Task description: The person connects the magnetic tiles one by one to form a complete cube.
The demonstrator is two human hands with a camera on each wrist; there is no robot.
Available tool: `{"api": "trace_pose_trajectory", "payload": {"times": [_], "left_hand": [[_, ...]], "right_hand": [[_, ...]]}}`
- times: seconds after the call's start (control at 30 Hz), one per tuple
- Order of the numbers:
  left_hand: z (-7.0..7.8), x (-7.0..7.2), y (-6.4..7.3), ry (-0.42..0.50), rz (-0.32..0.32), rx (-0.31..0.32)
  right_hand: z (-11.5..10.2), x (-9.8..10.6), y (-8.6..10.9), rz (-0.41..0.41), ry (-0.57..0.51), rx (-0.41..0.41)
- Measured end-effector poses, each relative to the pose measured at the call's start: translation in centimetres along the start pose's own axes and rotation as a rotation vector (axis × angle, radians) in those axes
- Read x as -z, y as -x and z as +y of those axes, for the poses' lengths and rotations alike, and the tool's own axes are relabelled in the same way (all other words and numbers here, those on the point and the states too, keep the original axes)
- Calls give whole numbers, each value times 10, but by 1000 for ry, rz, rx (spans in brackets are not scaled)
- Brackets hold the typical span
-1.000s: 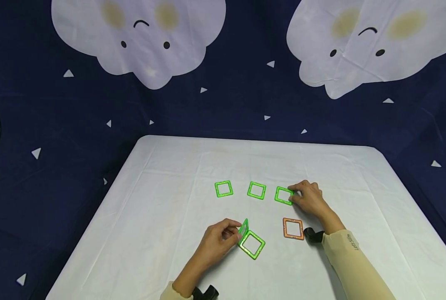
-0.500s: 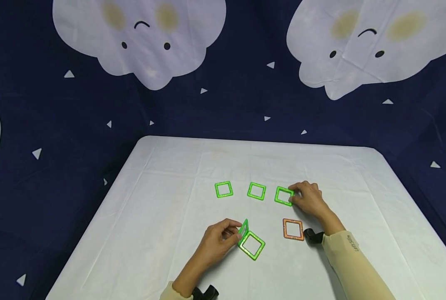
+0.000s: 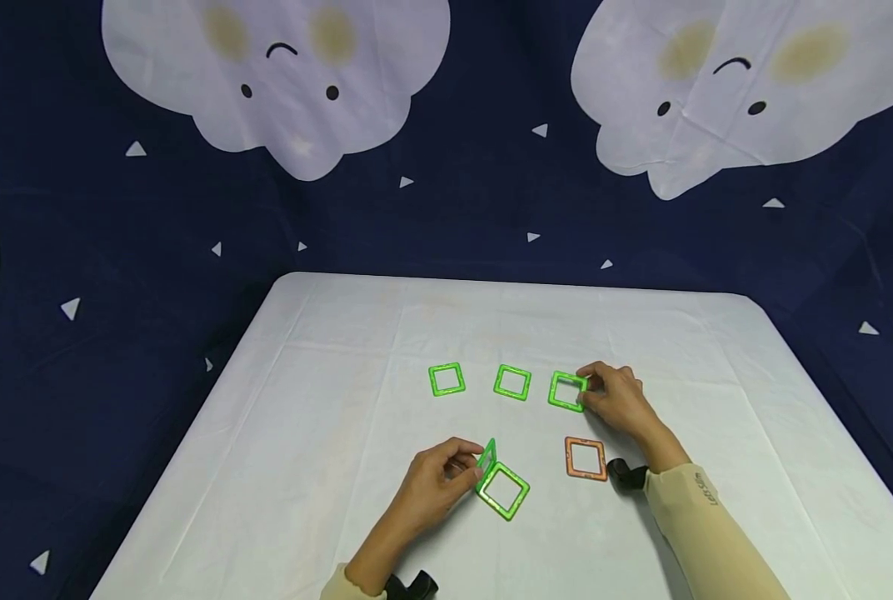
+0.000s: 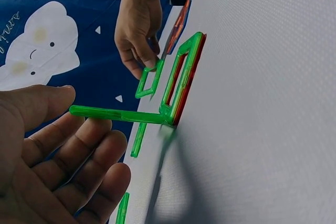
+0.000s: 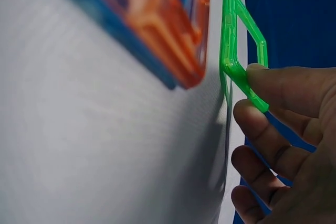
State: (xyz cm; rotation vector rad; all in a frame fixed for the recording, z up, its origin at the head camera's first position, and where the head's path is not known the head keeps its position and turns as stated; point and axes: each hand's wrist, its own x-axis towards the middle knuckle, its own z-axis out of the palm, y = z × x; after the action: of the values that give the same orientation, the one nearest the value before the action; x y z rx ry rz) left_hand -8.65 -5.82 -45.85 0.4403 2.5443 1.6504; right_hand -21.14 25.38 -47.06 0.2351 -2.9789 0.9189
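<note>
My left hand [image 3: 433, 487] pinches a green square magnetic tile [image 4: 121, 114] between thumb and fingers, holding it upright. Its lower edge meets one side of a second green tile [image 3: 519, 503], which lies flat on the table; the left wrist view shows a red layer [image 4: 191, 80] beneath that one. Farther back, my right hand [image 3: 621, 400] pinches the right edge of another green tile [image 5: 229, 32] between thumb and index finger. That tile leans up at an angle close over the table, and the other fingers of this hand are loosely bent.
Two more green tiles, one on the far left [image 3: 450, 392] and one in the middle [image 3: 497, 378], lie in a row with the right-hand one. An orange tile [image 3: 568, 458], blue underneath, lies near the right wrist. White cloth covers the table [image 3: 326, 400]; a dark blue curtain [image 3: 491, 208] hangs behind.
The green tile in my right hand has lifted and tilted very slightly. The left hand and its upright tile hold still.
</note>
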Motion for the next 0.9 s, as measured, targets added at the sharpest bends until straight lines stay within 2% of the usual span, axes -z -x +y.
{"api": "trace_pose_trajectory", "payload": {"times": [0.9], "left_hand": [[0,-1,-3,11,-20,-22]], "right_hand": [[-3,4,4,25,-8,-11]]}}
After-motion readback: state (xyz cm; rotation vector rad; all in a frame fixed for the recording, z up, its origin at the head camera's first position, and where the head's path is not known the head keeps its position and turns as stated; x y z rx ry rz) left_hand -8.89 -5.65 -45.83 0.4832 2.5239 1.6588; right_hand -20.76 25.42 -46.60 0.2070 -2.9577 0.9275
